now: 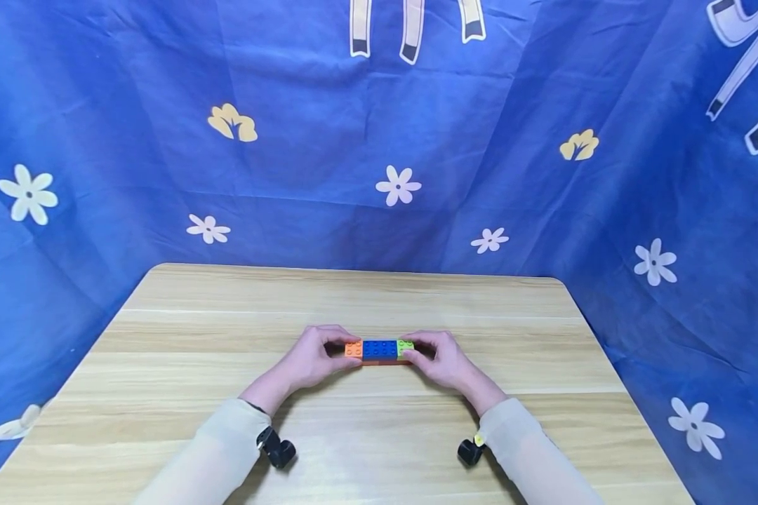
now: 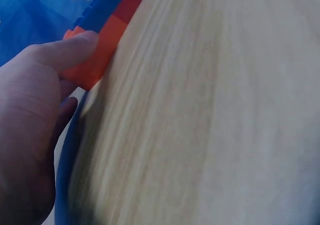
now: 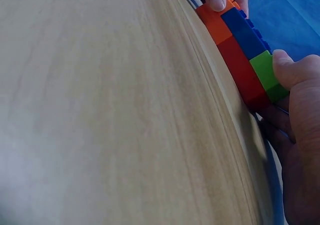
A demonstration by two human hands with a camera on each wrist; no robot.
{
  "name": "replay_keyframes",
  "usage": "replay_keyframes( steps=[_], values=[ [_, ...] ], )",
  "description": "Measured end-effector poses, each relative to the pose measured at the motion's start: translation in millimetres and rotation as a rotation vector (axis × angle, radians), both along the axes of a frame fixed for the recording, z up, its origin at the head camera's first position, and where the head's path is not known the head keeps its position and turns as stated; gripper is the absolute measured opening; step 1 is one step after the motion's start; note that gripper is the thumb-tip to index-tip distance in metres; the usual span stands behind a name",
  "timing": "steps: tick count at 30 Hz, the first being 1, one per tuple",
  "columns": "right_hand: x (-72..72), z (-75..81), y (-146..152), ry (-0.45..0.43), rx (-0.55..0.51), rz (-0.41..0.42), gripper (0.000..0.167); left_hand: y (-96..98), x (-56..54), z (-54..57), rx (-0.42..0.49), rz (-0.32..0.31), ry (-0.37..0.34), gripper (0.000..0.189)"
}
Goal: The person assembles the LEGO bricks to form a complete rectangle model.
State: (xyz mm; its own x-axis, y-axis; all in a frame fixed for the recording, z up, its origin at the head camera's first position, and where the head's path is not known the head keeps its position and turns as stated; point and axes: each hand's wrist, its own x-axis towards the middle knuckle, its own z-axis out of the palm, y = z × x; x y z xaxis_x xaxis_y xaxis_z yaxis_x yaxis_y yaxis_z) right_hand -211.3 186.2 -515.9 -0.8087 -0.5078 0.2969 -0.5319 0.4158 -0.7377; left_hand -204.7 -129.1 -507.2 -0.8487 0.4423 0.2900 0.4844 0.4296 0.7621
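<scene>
A short bar of toy building bricks lies crosswise between the two hands, two layers high. Along its top run an orange brick [image 1: 354,350], a blue brick [image 1: 380,350] and a light green brick [image 1: 405,346], studs upward. Below them, the right wrist view shows a red brick [image 3: 242,72] beside an orange part [image 3: 216,26]. My left hand [image 1: 316,356] pinches the orange end, thumb on the near side. At the other end, my right hand [image 1: 443,359] pinches the green brick between thumb and fingers. Some fingers behind the bar are hidden.
Under the hands is a light wood-grain table [image 1: 379,435] with rounded far corners. A blue cloth [image 1: 303,175] with flower prints hangs behind it and along both sides. Small black cameras [image 1: 278,449] are strapped to both wrists over pale sleeves.
</scene>
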Motion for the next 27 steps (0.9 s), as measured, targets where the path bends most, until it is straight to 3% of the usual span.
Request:
replay_keyframes(
  steps=[6, 12, 23, 27],
  values=[
    [0.9, -1.9, -1, 0.0, 0.013, 0.002, 0.031, -1.5, 2.1, -0.8, 0.003, 0.003, -0.055, 0.038],
    [1.0, 0.6, 0, -0.026, 0.021, -0.005, 0.032, -2.2, 3.4, 3.0, -0.016, 0.011, -0.059, 0.041],
    [-2.0, 9.7, -2, -0.117, 0.01, -0.035, 0.036, -4.6, -7.4, 5.4, -0.011, -0.005, -0.132, 0.042],
    [-1.8, 16.2, -5, -0.035, 0.044, -0.024, 0.045, -7.1, -12.9, 9.6, -0.032, -0.008, -0.17, 0.041]
  ],
)
